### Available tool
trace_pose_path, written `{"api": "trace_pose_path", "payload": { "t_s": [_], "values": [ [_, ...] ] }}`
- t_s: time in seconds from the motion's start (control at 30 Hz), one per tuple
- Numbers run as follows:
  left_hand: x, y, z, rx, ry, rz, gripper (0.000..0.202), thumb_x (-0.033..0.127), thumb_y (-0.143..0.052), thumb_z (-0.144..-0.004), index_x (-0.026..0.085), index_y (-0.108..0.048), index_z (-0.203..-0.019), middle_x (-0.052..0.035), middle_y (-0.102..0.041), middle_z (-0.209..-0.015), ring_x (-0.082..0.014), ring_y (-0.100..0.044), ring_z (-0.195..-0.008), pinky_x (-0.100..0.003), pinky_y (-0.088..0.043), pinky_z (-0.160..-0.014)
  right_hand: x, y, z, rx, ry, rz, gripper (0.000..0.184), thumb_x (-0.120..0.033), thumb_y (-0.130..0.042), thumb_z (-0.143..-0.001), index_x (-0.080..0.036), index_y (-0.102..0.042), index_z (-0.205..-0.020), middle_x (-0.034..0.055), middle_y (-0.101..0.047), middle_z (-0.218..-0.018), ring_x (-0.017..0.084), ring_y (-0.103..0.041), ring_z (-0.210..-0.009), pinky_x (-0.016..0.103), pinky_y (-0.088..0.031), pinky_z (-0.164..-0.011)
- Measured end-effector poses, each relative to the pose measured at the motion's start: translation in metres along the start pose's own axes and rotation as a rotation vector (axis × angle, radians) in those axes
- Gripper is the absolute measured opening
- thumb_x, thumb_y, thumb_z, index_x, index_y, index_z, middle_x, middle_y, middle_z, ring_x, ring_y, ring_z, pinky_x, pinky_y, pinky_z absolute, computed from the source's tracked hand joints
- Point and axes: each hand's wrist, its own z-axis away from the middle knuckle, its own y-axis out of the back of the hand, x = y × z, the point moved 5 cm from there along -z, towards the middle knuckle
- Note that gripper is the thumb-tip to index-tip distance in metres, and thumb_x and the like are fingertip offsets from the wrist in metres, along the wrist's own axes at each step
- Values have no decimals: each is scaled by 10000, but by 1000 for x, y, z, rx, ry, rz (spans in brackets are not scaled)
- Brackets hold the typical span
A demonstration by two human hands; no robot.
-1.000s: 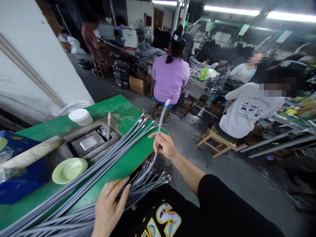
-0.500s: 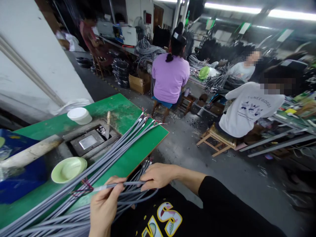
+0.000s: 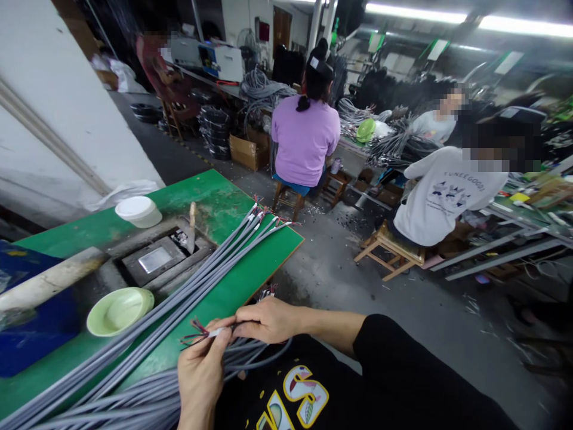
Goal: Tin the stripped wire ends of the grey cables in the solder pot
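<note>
Between my two hands is the end of a grey cable [image 3: 215,332], with a white sleeve and thin red and dark wires fanned out at its tip. My left hand [image 3: 203,364] pinches it just behind the wires, thumb on top. Close against it, my right hand [image 3: 268,319] is closed round the same cable; its fingertips partly hide it. Under my hands a bundle of grey cables [image 3: 147,388] runs over the table's near edge and across my lap. Another row of grey cables [image 3: 197,272] lies diagonally on the green table [image 3: 255,269], wire ends pointing away.
On the table are a recessed metal pot [image 3: 154,260], a scraper [image 3: 191,230], a pale green bowl [image 3: 120,310], a white lidded tub [image 3: 138,211] and a pale pipe [image 3: 54,278] beside a blue box [image 3: 40,334]. Several co-workers sit at benches beyond, one in a purple shirt [image 3: 305,140].
My right hand has slid left along the cable, up to my left hand. The cable's wire end has moved right and up, away from the row on the table.
</note>
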Motion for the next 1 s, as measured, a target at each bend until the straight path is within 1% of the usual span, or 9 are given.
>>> {"api": "trace_pose_path", "payload": {
  "t_s": [0.1,0.2,0.3,0.4,0.5,0.57,0.7,0.83,1.0],
  "values": [
    [3,2,2,166,57,152,225,305,-823,-506,150,-684,-590,-5,-692,-638,-74,-589,-556,-146,-501,-547,-3,-2,-3,-3,-33,70,247,-361,-467,-933,-175,-607,-852,0,-654,-749,99,-572,-670,183,-345,-574],
    [3,3,3,210,89,180,234,276,-842,-475,145,-681,-583,6,-689,-620,-64,-579,-535,-138,-496,-533,-5,-2,-5,2,-43,75,255,-389,-483,-921,-181,-618,-862,-1,-665,-749,100,-582,-672,182,-347,-571],
    [1,0,2,183,125,194,281,296,-868,-437,137,-668,-553,-8,-707,-662,-85,-605,-577,-159,-515,-559,-5,-2,-5,18,-70,29,253,-395,-493,-915,-180,-626,-900,4,-666,-776,97,-580,-678,178,-347,-569],
    [6,-8,-1,124,143,289,346,379,-875,-435,134,-651,-534,-1,-666,-587,-78,-572,-538,-182,-517,-558,-4,0,-5,52,-82,-35,231,-351,-491,-917,-176,-635,-875,-9,-622,-718,90,-541,-636,186,-335,-565],
    [16,-14,-4,71,126,422,403,482,-826,-522,141,-708,-701,25,-582,-515,-53,-497,-483,-162,-459,-490,1,5,-1,125,-122,-195,260,-322,-465,-916,-152,-614,-786,-31,-518,-607,76,-468,-568,188,-318,-538],
    [20,-14,-6,52,121,454,405,465,-813,-557,142,-720,-784,20,-588,-542,-52,-497,-481,-158,-430,-469,9,8,1,179,-209,-339,278,-318,-437,-919,-150,-602,-770,-53,-452,-539,66,-418,-504,185,-306,-501],
    [17,-14,-5,15,153,396,311,343,-815,-587,142,-717,-803,8,-622,-597,-43,-516,-495,-151,-415,-498,19,3,-1,108,-311,-502,301,-363,-403,-919,-153,-585,-803,-85,-396,-435,61,-371,-394,184,-288,-433],
    [15,-16,-3,12,105,377,266,321,-806,-599,148,-705,-774,11,-633,-599,-47,-513,-504,-169,-417,-523,17,-5,-4,39,-297,-517,316,-406,-408,-910,-158,-576,-809,-92,-390,-415,56,-362,-366,179,-273,-408],
    [17,-15,-4,28,54,353,272,334,-800,-610,146,-660,-746,21,-620,-603,-49,-486,-490,-196,-406,-526,13,-10,-5,40,-250,-469,306,-395,-412,-923,-160,-576,-814,-83,-407,-434,56,-364,-381,185,-285,-417]
  ]
}}
